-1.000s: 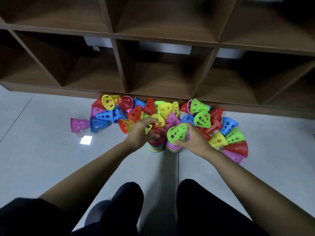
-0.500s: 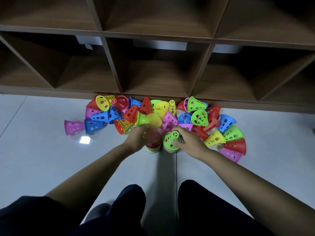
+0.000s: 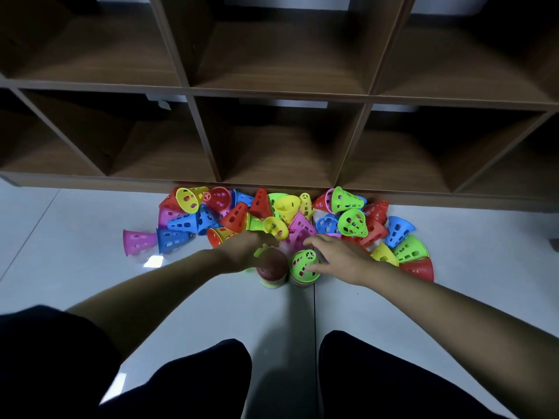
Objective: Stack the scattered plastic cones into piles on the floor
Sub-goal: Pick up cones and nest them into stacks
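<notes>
Many perforated plastic cones in red, blue, pink, yellow and green lie in a heap [image 3: 284, 216] on the floor against the shelf. Two short stacks stand in front of the heap. The left stack [image 3: 272, 272] is topped by a red cone, the right stack [image 3: 303, 266] by a green one. My left hand [image 3: 243, 252] hovers over the left stack with curled fingers. A lime-green cone [image 3: 259, 252] shows between them, mostly hidden and blurred. My right hand [image 3: 338, 255] is spread beside the right stack, holding nothing, fingertips near a pink cone [image 3: 298, 231].
A brown wooden cubby shelf [image 3: 278, 182] stands directly behind the heap, its base at floor level. A pink cone [image 3: 137, 241] and a blue cone [image 3: 172, 240] lie apart at the left. My knees [image 3: 272, 376] are at the bottom, over grey floor tiles.
My right hand set the green cone on the right stack and let go, then stretched its fingers toward the pink cone. My left hand came down over the left stack.
</notes>
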